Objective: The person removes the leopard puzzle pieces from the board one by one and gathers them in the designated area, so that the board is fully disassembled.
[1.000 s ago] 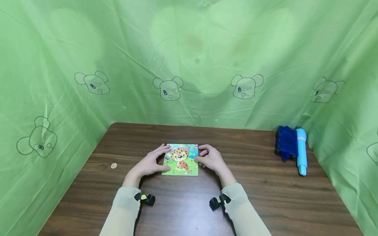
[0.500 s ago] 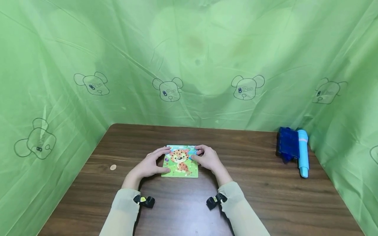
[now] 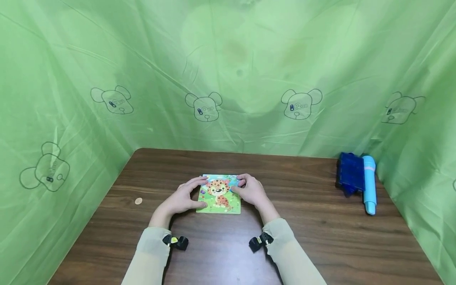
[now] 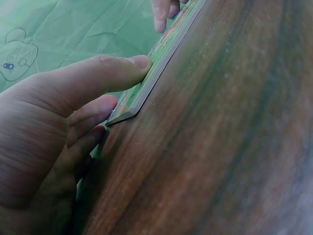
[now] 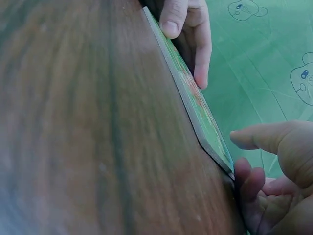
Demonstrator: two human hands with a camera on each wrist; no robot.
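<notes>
A thin square picture board [image 3: 221, 200], printed with a spotted leopard cub on green grass, lies flat on the table. At its left side rests my left hand [image 3: 181, 198], thumb on the near left corner and fingers by the far left. In the left wrist view, the thumb [image 4: 127, 71] touches the board's top face, with its fingers along the side. My right hand [image 3: 253, 192] is at the upper right corner. In the right wrist view, its thumb [image 5: 249, 137] is apart from its curled fingers [image 5: 247, 178], which touch or nearly touch the edge; nothing shows between them.
A small round pale disc [image 3: 138, 201] lies on the brown wooden table [image 3: 303, 237] at left. At the right back are a dark blue translucent box [image 3: 350, 173] and a light blue microphone-like stick [image 3: 369, 185]. A green curtain [image 3: 249, 71] encloses the table's back and sides.
My right hand has moved slightly left, so its thumb reaches further over the board's right side. The left hand has stayed at its place on the board.
</notes>
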